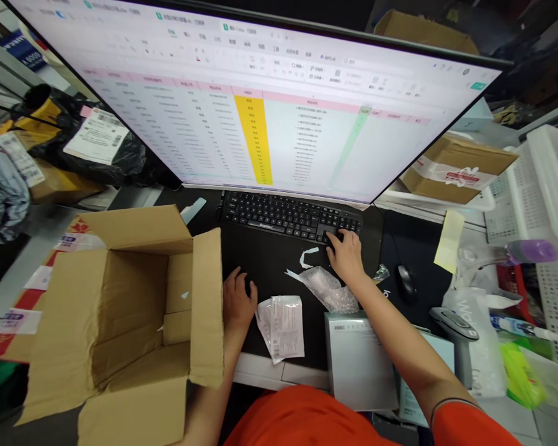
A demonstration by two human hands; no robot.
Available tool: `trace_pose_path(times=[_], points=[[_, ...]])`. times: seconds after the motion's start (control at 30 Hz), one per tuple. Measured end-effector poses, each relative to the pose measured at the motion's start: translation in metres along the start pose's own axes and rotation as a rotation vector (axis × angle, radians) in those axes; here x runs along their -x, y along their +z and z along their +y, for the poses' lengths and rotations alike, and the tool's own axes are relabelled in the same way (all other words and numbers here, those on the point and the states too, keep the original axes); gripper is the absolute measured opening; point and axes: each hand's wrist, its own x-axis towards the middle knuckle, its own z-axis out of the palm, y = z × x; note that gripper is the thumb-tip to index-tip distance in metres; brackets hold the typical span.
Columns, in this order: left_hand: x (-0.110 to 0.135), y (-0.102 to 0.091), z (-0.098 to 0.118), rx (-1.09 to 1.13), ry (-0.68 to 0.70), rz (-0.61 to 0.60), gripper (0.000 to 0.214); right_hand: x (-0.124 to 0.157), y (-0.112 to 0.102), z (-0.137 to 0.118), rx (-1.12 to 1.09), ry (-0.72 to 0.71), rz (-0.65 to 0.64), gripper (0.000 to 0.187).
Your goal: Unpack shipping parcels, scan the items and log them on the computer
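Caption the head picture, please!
Right hand on a long black keyboard; left hand beside an open brown cardboard box.

Your pale desk (302,373) carries a black mat (270,266); white perforated baskets (544,179) stand to your right, and the far background (506,37) (blurred in places) lies dim.

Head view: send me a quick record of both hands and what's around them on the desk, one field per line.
Left hand: on the black desk mat, nothing visible held
Right hand: fingers at the right part of the black keyboard
Beside left hand: open brown cardboard box, flaps spread; overlapping flat white printed packets
Beside right forearm: crumpled clear bubble wrap; silver-grey rectangular box
Further right: black mouse, apart from the hand
Screen: wide black-framed monitor, spreadsheet with one yellow column; small text too blurred to read
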Motion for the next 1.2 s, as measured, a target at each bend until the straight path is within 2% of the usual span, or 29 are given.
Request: trace_pose_path(times=[0.3, 0.73, 0.93, 1.0, 1.07, 1.2], points=[[0.0, 0.001, -0.001, 0.007, 0.011, 0.014, 0.028, 0.003, 0.0, 0.013, -0.037, 0.09, 0.106, 0.043], [-0.001, 0.001, -0.001, 0.017, -0.003, 0.013, 0.028, -0.001, 0.004, -0.002, -0.013, 0.017, 0.038, 0.038], [-0.001, 0.001, 0.0, 0.034, -0.018, -0.003, 0.028, -0.001, 0.001, -0.002, -0.021, 0.016, 0.042, 0.044], [-0.001, 0.0, 0.001, 0.041, -0.023, -0.011, 0.028, 0.002, -0.008, 0.009, -0.014, 0.018, 0.055, 0.044], [-0.001, -0.001, 0.001, 0.047, -0.029, -0.011, 0.028, 0.012, -0.021, 0.031, 0.012, 0.065, 0.071, 0.044], [-0.001, -0.001, 0.002, 0.05, -0.026, 0.002, 0.028, 0.062, -0.043, 0.096, 0.092, 0.374, 0.046, 0.05]])
